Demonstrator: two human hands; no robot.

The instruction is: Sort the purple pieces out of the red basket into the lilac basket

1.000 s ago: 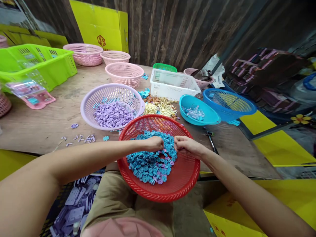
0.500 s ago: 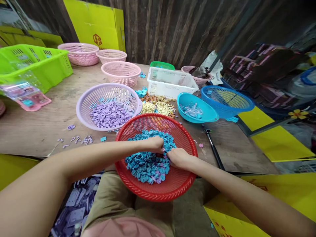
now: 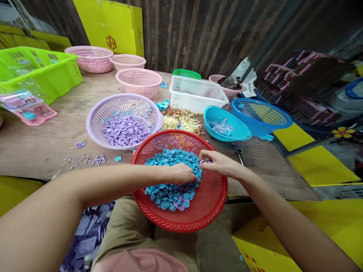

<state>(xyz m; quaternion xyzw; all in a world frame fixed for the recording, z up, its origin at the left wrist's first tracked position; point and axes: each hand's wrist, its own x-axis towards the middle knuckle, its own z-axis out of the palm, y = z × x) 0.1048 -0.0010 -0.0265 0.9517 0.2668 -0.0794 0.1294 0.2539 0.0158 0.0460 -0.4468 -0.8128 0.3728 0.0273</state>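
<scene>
A lilac basket (image 3: pixel 96 113) of purple pieces sits beside a turquoise bowl (image 3: pixel 241 132) and a white crate (image 3: pixel 195 99).

A small sorting workshop, seen from a worker's seat: a worn wooden table (image 3: pixel 42 151) stands against a wall of dark, rough planks (image 3: pixel 198 34) and is crowded with plastic baskets. A red basket (image 3: pixel 210 204) holds blue plastic pieces (image 3: pixel 167 189), a lilac basket (image 3: pixel 96 113) holds purple pieces (image 3: pixel 124 130), and a turquoise bowl (image 3: pixel 241 132) holds clear ones. Empty pink baskets (image 3: pixel 138 81), a white crate (image 3: pixel 195 92) and a green crate (image 3: pixel 48 71) wait behind them. Loose gold-coloured parts (image 3: pixel 181 122) lie in a heap on the table, packaged goods (image 3: pixel 27 107) at its left edge. Flattened yellow cartons (image 3: pixel 113 24) lean on the wall and more lie on the floor.
</scene>
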